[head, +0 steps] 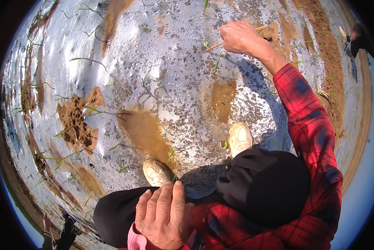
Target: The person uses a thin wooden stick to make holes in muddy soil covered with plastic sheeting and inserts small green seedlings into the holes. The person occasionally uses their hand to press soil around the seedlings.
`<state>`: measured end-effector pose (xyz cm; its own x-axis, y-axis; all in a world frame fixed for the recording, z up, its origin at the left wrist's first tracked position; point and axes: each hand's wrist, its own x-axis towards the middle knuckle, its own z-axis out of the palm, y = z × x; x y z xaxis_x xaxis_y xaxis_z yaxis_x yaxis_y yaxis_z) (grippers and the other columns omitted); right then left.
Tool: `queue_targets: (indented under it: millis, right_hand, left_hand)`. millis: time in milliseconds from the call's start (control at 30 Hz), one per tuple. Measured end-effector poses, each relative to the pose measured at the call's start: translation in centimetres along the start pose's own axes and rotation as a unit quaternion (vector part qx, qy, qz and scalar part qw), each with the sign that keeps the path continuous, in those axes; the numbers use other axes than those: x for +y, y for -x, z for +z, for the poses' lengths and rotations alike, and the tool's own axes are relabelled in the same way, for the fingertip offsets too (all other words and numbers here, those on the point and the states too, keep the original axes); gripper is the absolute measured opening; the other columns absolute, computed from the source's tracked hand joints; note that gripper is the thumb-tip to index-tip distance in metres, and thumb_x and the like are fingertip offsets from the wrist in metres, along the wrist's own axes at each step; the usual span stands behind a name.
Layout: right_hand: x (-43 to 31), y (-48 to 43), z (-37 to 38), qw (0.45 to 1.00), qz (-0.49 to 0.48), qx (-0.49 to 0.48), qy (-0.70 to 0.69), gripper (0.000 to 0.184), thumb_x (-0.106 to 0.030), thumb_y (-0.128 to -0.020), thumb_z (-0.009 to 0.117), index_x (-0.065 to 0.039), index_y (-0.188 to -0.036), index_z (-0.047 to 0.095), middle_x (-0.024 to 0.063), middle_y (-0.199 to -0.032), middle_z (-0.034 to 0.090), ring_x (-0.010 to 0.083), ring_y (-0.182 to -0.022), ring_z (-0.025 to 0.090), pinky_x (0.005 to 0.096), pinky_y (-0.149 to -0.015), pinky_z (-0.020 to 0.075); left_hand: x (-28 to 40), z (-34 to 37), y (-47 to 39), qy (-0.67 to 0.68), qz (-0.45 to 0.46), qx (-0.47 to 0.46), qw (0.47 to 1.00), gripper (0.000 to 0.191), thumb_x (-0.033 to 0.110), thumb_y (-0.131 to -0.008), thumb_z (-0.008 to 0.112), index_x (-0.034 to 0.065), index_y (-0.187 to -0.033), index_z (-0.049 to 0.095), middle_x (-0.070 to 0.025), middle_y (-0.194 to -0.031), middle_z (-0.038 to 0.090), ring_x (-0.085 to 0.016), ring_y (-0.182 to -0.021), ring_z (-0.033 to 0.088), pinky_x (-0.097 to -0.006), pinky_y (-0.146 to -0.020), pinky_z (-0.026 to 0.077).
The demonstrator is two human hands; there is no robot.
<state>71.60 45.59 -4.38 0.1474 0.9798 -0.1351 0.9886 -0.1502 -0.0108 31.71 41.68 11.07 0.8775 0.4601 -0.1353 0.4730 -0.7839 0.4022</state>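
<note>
My right hand (241, 37), reaching out at the upper right, is closed around a thin wooden stick (216, 46). One end of the stick points down left at the silvery plastic mulch film (180, 68), close beside a small green seedling (206, 43). Whether its tip touches the film I cannot tell. Another slender seedling (218, 62) rises just below the stick. My left hand (163, 215) is low in front of my body, back upward and fingers extended, above my dark trouser leg (118, 212). Nothing shows in it; its palm is hidden.
Muddy puddles (149, 134) lie on the film near my shoes (240, 137). A torn patch of bare soil (76, 120) is at left, with several seedlings around. A soil furrow (330, 78) runs along the right. Other people (360, 39) appear at the picture's rim.
</note>
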Motion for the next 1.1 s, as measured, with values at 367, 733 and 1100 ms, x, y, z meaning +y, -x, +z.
queue_targets:
  millis: [367,733,1100]
  right_hand:
    - [1.0,3.3,5.2,0.972,0.188,0.038,-0.133,0.031,-0.011,-0.073,0.050,-0.005,-0.092,0.074,0.0223,-0.075,0.066,0.0361,-0.065,0.064,0.0444,-0.060,0.0485]
    - [2.2,9.0,10.9,0.849,0.275,0.115,-0.436,0.027,-0.016,-0.079,0.063,-0.003,-0.102,0.073,0.0017,-0.080,0.069,0.0101,-0.068,0.059,0.0260,-0.064,0.0481]
    - [-4.8,4.3,4.1,0.956,0.047,0.033,-0.287,0.021,-0.012,-0.084,0.057,-0.002,-0.097,0.070,0.0081,-0.080,0.063,0.0173,-0.073,0.060,0.0307,-0.067,0.0466]
  left_hand:
    - [-1.7,-1.0,1.2,0.036,0.021,0.034,0.999,0.044,0.017,-0.076,0.072,-0.0024,-0.115,0.065,-0.0173,-0.099,0.068,-0.032,-0.089,0.065,-0.0432,-0.086,0.050]
    - [-2.3,-1.2,2.2,0.024,0.022,0.019,0.999,0.041,0.025,-0.078,0.067,-0.0008,-0.111,0.066,-0.0149,-0.100,0.068,-0.027,-0.088,0.066,-0.0429,-0.085,0.050]
    - [-2.7,-0.9,2.9,0.030,0.035,0.041,0.998,0.038,0.034,-0.091,0.057,0.0029,-0.112,0.064,-0.0119,-0.099,0.068,-0.022,-0.085,0.068,-0.0393,-0.084,0.049]
